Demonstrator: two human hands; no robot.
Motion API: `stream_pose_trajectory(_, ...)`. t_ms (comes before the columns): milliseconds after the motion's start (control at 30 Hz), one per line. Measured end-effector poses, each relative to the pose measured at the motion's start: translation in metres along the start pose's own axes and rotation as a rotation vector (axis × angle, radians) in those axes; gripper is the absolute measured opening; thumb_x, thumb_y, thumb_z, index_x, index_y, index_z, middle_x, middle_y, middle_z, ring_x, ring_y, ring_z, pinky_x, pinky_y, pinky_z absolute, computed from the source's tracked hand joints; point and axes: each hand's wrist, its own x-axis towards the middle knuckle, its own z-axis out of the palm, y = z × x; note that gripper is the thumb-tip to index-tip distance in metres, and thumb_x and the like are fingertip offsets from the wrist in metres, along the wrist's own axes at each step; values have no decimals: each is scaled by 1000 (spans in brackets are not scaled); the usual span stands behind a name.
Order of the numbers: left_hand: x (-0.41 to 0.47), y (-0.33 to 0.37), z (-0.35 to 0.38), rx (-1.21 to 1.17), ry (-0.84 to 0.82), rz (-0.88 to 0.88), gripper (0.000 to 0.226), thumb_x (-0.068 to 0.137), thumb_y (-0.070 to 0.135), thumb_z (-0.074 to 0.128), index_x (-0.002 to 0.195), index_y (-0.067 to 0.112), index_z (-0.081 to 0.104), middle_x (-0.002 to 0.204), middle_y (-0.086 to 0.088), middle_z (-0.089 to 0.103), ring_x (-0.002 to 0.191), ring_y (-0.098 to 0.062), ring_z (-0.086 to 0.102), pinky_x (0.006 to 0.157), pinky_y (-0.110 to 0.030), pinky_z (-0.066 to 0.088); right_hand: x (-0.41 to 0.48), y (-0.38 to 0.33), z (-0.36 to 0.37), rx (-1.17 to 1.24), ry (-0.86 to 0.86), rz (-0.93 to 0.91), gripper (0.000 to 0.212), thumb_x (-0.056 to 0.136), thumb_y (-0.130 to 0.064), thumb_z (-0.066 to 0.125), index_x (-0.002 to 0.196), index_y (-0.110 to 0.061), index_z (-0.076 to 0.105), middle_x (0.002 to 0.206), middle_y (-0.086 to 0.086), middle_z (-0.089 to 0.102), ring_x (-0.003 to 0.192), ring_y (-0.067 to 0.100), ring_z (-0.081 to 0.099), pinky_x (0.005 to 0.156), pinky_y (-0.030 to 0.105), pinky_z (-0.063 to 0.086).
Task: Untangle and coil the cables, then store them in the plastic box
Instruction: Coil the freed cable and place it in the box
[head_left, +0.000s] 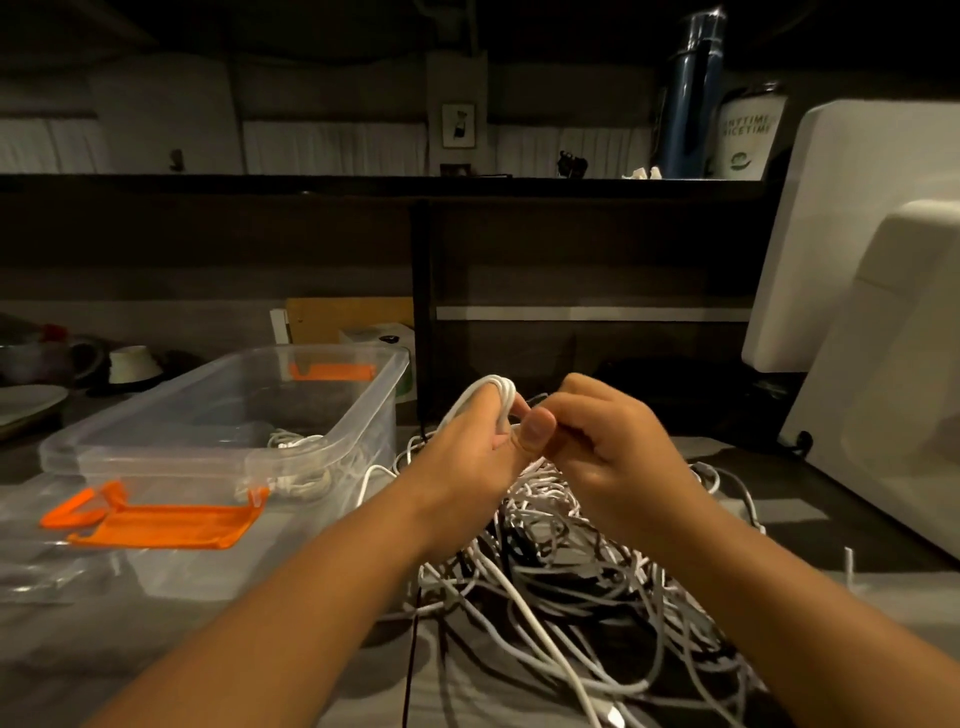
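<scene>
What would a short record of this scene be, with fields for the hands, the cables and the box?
left hand: holds a white cable coil wound round its fingers
right hand: fingers curled beside the coil; what they hold is hidden
cable pile: tangled, white and dark, below the hands
plastic box: clear, open, a few white cables inside
lid: clear with orange clips, lying in front of the box

cable pile (571, 571) partly behind hands (530, 441)
</scene>
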Motion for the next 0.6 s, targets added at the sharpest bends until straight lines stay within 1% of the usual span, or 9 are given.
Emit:
stream_pose_trajectory(33,-1,2,1,-20,-31,-2,56,84,83,37,96,28,44,92,6,49,79,4,50,77,-34,53,1,0,0,-34,18,-5,13,94,-10,64,89,-19,73,87,-8,57,76,10,57,63,45,52)
stream_pose_trajectory(100,-1,4,2,-47,-96,-38,59,83,78,43,109,25,47,108,9,55,99,9,55,86,-22,52,2,-1,-1,-46,47,-3,17,89,-14,61,91,-26,74,86,-12,59,77,10,60,63,45,53)
stream_pose_trajectory(133,-1,3,2,-58,-109,-50,63,81,79,45,113,25,48,113,11,56,107,8,56,93,-24,51,2,-1,-2,-27,48,6,18,86,-17,59,89,-26,74,84,-12,61,76,11,61,63,47,53)
stream_pose_trajectory(167,-2,3,3,-70,-100,-49,64,78,81,44,112,26,49,110,12,57,107,5,57,94,-27,51,2,-1,-3,0,43,21,18,85,-20,58,87,-25,74,80,-11,63,74,12,61,62,48,53)
stream_pose_trajectory(267,1,6,5,-191,88,-67,62,88,75,38,105,18,54,90,7,56,84,1,57,82,-19,48,2,-3,-6,171,-17,84,16,86,-26,60,82,-22,75,70,-4,66,67,19,62,62,53,51)
stream_pose_trajectory(333,4,7,3,-333,313,-139,45,103,52,37,102,13,58,74,10,48,62,-2,47,60,-16,41,2,-5,-6,243,-47,113,16,88,-30,62,84,-23,77,73,-6,70,72,17,66,68,54,54)
stream_pose_trajectory(400,7,7,0,-369,409,-158,38,108,37,35,96,11,60,65,8,41,53,-6,35,49,-18,31,2,-6,-6,238,-45,105,17,89,-31,63,86,-23,77,76,-8,72,75,15,68,70,53,55)
stream_pose_trajectory(500,8,8,1,-349,425,-154,37,109,32,35,95,7,59,62,6,39,51,-8,31,47,-21,28,1,-8,-7,192,-13,101,18,90,-35,61,86,-25,75,70,-2,68,64,17,63,59,48,52)
stream_pose_trajectory(600,7,13,-1,-440,466,-132,35,110,28,35,90,10,58,55,10,38,53,-12,31,52,-28,28,0,-8,-10,190,15,126,18,94,-33,62,84,-26,75,67,-3,67,58,14,58,53,40,45)
